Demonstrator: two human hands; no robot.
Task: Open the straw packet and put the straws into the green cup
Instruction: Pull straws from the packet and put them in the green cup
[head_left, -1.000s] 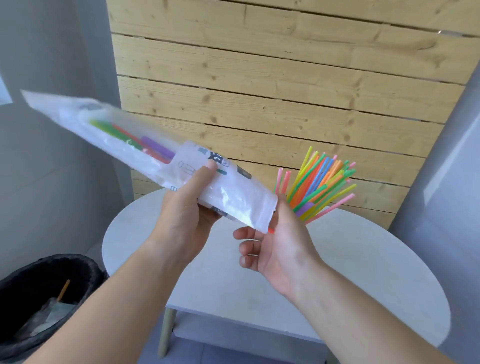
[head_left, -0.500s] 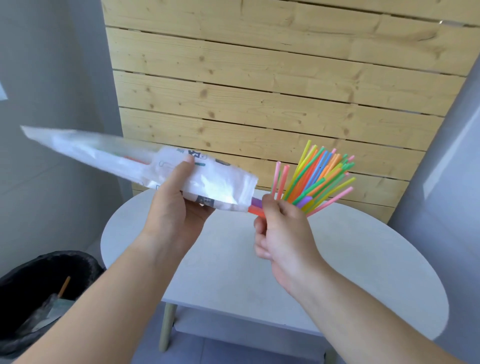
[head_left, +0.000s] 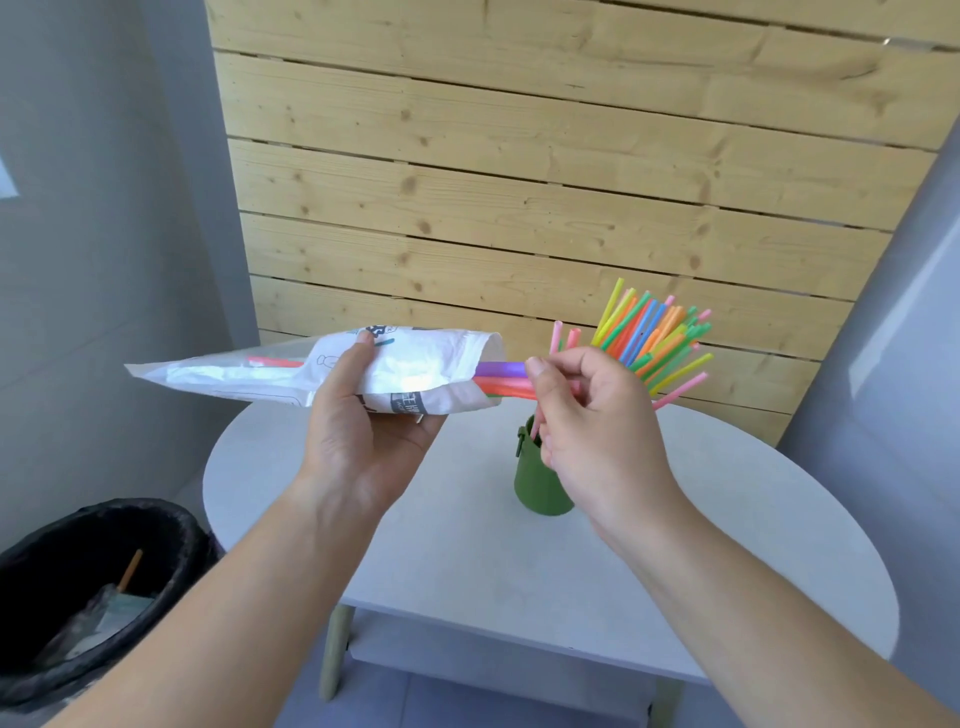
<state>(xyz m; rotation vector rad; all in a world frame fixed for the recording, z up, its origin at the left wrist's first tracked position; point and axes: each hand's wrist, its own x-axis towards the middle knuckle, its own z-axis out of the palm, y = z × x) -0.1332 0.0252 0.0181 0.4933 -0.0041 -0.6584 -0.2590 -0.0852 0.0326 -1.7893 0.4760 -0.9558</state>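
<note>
My left hand grips a white plastic straw packet, held almost level above the table with its open mouth to the right. A few straws, purple, orange and red, stick out of that mouth. My right hand pinches their ends between thumb and fingers. Behind my right hand stands the green cup on the table, partly hidden. Several coloured straws fan out of the cup above my hand.
The round white table has a lower shelf and pale legs. A black bin with rubbish stands on the floor at the lower left. A wooden plank wall rises close behind the table.
My left hand has lowered the packet to nearly level. My right hand has closed on the straw ends and drawn them further out of the packet's mouth.
</note>
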